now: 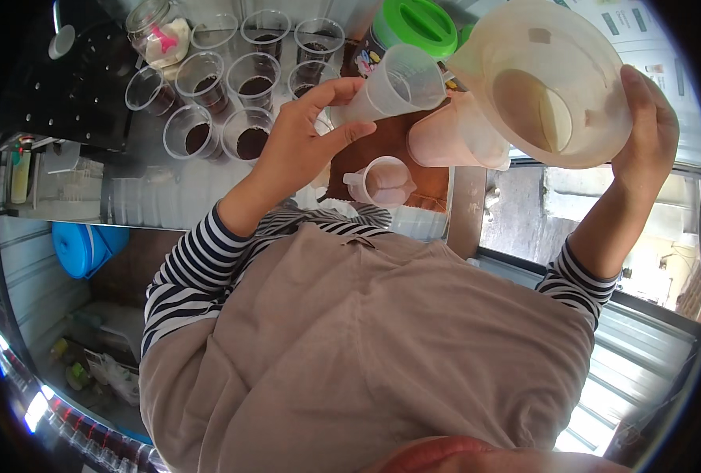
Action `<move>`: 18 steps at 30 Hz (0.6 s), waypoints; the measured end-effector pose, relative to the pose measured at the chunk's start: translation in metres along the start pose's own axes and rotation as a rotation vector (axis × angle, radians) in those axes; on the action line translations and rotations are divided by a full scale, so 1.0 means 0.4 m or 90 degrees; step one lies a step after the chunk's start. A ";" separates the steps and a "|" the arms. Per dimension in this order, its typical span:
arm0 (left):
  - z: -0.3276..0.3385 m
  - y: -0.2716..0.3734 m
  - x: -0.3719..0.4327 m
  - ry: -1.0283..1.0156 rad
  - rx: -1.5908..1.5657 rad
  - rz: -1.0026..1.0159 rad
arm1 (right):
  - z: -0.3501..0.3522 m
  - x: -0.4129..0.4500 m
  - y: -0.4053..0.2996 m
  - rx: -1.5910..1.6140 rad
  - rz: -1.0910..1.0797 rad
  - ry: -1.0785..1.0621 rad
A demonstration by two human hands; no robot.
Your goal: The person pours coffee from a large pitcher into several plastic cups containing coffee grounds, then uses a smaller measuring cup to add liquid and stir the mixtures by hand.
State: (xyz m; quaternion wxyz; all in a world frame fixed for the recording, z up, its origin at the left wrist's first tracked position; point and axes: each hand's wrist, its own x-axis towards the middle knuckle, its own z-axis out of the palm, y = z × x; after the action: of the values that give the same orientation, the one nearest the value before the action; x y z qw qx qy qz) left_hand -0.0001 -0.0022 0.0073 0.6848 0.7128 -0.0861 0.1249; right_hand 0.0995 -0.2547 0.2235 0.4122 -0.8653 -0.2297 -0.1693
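My left hand grips a translucent plastic measuring cup by its side, its mouth tilted up to the right. Clear liquid seems to lie in it, though how much I cannot tell. A large translucent jug is raised in my right hand, tipped so that pale brownish liquid shows inside. The jug's spout is close to the measuring cup's rim; no stream is visible between them. Left of my left hand stand several clear plastic cups, most with dark liquid at the bottom.
A small measuring jug stands on a brown mat, near a pinkish pitcher. Behind are a green-lidded container and a glass jar of white powder with a pink scoop. A blue bucket sits below the counter at left.
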 end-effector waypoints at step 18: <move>0.008 0.008 -0.038 -0.027 -0.090 -0.093 | 0.024 0.044 -0.086 -0.196 -0.078 -0.170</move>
State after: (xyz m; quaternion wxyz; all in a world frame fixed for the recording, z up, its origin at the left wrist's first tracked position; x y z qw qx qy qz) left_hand -0.0152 -0.0061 0.0057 0.7388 0.6694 -0.0571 0.0535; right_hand 0.0965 -0.2235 0.2481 0.2298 -0.9173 -0.3057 -0.1112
